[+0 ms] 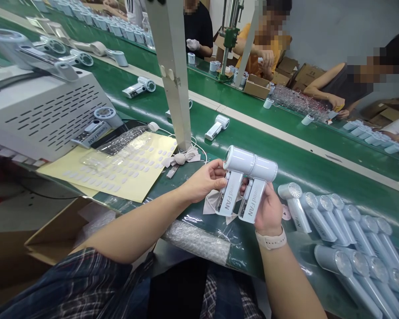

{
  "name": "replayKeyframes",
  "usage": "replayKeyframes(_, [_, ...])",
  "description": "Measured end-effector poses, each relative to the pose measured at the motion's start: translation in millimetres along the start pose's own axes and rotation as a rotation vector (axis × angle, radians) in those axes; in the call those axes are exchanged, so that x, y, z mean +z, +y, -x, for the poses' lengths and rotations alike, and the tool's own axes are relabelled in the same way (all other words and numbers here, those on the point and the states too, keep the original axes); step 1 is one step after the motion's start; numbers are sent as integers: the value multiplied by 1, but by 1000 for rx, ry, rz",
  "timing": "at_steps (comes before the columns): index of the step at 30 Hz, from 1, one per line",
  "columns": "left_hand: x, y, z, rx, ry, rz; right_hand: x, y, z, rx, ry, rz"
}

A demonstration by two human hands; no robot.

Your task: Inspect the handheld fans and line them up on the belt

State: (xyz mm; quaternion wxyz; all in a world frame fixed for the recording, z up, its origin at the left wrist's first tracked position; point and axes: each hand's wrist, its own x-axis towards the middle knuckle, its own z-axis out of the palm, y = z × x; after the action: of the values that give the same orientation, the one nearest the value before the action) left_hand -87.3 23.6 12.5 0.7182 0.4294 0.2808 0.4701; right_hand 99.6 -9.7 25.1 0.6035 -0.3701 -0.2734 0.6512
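Two light-blue handheld fans are held up side by side in front of me, their round heads end to end. My left hand (210,179) grips the left handheld fan (231,192), thumb on its handle edge. Around the right handheld fan (254,199) my right hand (269,210) is closed, its palm behind the handle. Both handles carry grey "Speed FAN" lettering and hang downward. Beneath them on the green bench lie white scraps of paper or cloth (211,204), partly hidden. A pale watch band (271,239) circles my right wrist.
Rows of finished-looking fans (339,221) lie at right. A yellow sheet with small stickers (133,173), a white vented box (53,110) and a metal post (174,75) stand left. Single fans (217,127) lie along the green belt (259,137). Several people work across it.
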Motion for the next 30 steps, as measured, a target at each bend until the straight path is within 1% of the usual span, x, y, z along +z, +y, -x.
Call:
replayKeyframes(3, [2, 1, 1, -41, 36, -35, 1, 2, -2, 44, 11, -13])
replayKeyframes(9, [3, 0, -2, -122, 111, -82, -2, 7, -8, 169, 97, -63])
replayKeyframes(12, [2, -2, -4, -148, 125, -114, -5, 9, -10, 227, 104, -88])
replayKeyframes(15, [1, -3, -4, -158, 109, -120, -6, 9, -10, 218, 90, -77])
replayKeyframes(18, [-2, -2, -4, -107, 45, -104, -6, 9, -8, 128, 50, -31])
replayKeyframes(22, [-5, 1, -3, 31, -11, -143, -11, 8, -7, -65, 15, 56])
replayKeyframes(24, [-5, 2, -1, 100, -20, -224, -17, 7, -6, -170, -2, 167])
replayKeyframes(26, [-4, 3, 1, 180, -31, -351, -23, 5, -6, -290, -24, 335])
replayKeyframes(28, [-3, 2, 2, 316, -46, -502, -27, 1, -4, -399, -98, 527])
replayKeyframes(30, [-3, -1, 2, 549, -75, -640, -27, -4, -2, -513, -220, 684])
